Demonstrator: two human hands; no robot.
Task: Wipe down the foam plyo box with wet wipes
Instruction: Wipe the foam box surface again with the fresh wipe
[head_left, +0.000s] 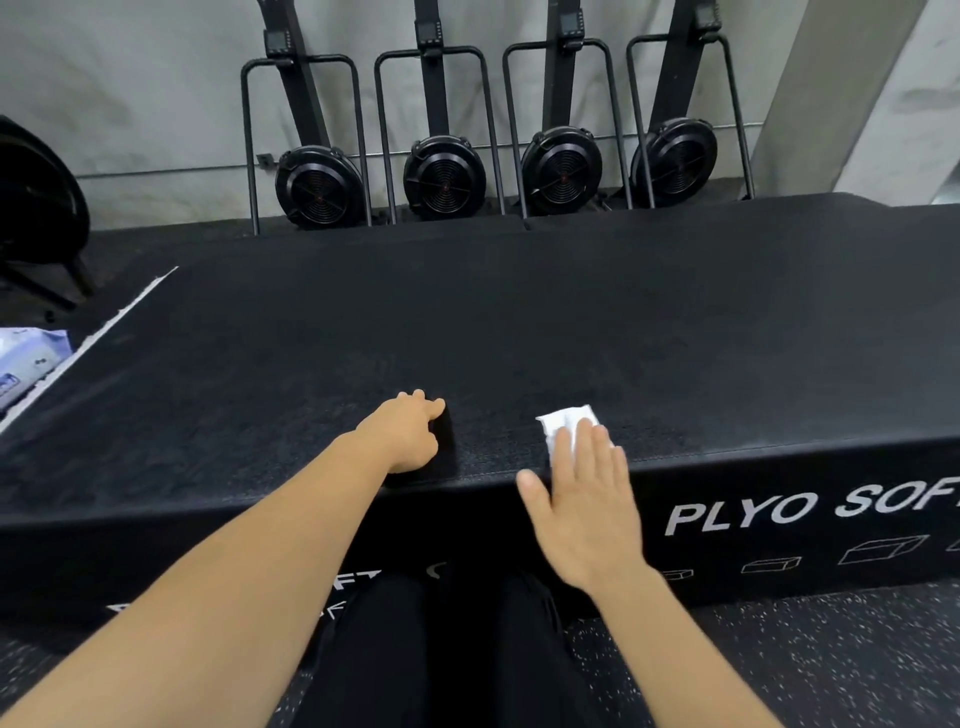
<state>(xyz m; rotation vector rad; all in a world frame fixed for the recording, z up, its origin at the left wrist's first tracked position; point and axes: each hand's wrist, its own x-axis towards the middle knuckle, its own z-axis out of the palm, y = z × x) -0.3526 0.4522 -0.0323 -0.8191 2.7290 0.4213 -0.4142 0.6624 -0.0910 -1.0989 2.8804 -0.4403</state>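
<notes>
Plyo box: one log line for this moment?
right hand presses wet wipe on plyo box top | left hand rests on top

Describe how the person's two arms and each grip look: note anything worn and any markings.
Both forearms are bare to the frame edge; no sleeves show. The left grip and right grip wear no gloves, and no rings, watch or wristbands are visible. No markings show on either arm.

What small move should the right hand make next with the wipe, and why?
Probably slide the right hand forward, pushing the wipe across the box: it lies flat under the fingers at the near edge, and most of the top lies beyond.
</notes>
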